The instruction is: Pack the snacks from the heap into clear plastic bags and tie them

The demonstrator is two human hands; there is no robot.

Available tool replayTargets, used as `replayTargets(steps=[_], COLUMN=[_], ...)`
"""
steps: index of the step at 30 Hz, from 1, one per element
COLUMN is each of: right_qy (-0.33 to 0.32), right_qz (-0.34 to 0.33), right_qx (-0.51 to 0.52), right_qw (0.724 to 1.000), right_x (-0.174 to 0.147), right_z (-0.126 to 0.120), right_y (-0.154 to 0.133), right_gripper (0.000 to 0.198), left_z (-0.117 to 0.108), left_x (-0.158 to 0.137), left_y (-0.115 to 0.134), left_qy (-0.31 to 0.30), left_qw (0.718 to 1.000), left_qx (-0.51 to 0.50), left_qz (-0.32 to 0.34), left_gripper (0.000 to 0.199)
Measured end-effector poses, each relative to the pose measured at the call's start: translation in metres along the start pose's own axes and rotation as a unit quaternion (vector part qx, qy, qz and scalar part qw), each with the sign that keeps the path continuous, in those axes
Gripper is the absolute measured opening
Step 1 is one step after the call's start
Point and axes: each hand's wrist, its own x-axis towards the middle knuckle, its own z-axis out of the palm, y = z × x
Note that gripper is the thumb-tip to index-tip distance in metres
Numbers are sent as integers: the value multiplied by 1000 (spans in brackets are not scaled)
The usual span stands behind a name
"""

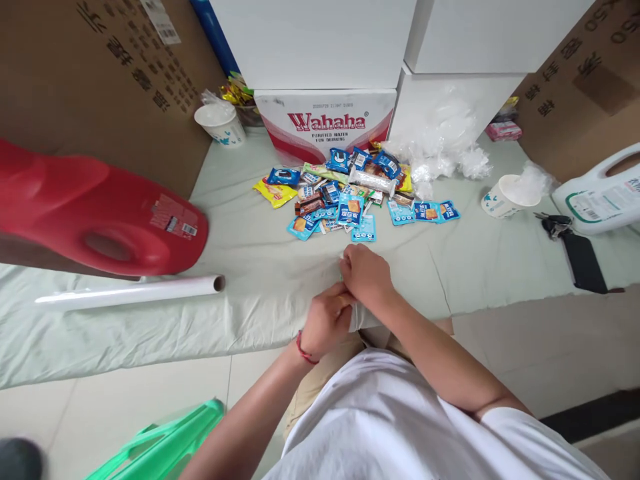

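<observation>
My left hand (327,321), with a red cord on its wrist, is closed at the front edge of the table. Just above it and to the right, my right hand (369,275) is closed too, and the two hands touch. Something pale shows by the right fingertips, but the fingers hide what they pinch. Beyond the hands lies a heap of small wrapped snacks (350,208) in blue, yellow and brown packets. Several light-blue snack packets (426,211) lie in a row to its right. Crumpled clear plastic bags (443,150) sit behind that row.
A red jug (175,223) and a white roll (135,292) lie on the left. A Wahaha carton (327,120) stands behind the snacks. Paper cups (223,125) (503,199), keys (554,225), a black phone-like object (583,260) and a white jug (600,193) are around.
</observation>
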Motion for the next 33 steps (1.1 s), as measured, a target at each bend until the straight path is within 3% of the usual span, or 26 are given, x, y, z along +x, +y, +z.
replayTargets(steps=[3,5,6,9,11,16,19,22,26,30,33], right_qy=[33,51,52,33,26,20,49,92,126,151,167], right_qz=[-75,-132,-159,-208,-199,-190,-228,-244,-119,54,109], right_qx=[-91,-118,-119,-85,-57,41,116,201,353,543,612], right_qw=[992,983,979,974,978,981,965,944,920,824,766], right_x=[-19,-34,-41,-56,-59,-46,-41,-44,-58,-71,-76], right_z=[13,28,37,54,54,31,23,21,21,23,23], right_y=[-6,-6,-5,2,7,22,39,63,103,137,149], right_gripper=[21,25,27,33,34,26,26,26,19,18,18], left_z=[-16,-23,-26,-26,-23,-17,-19,-21,-16,-6,1], left_x=[-7,-5,-3,10,19,42,57,67,69,70,78], left_y=[-3,-4,-4,-5,-10,-28,-35,-39,-43,-46,-49], left_qy=[135,214,226,151,85,-8,-49,-119,-175,-155,-134], left_qw=[985,972,971,988,993,997,995,982,943,917,910], left_qx=[-72,-57,-41,4,20,-9,-4,72,205,311,347], left_qz=[-84,-83,-61,43,81,77,90,129,193,198,184], left_gripper=[27,25,24,25,29,40,43,50,73,65,57])
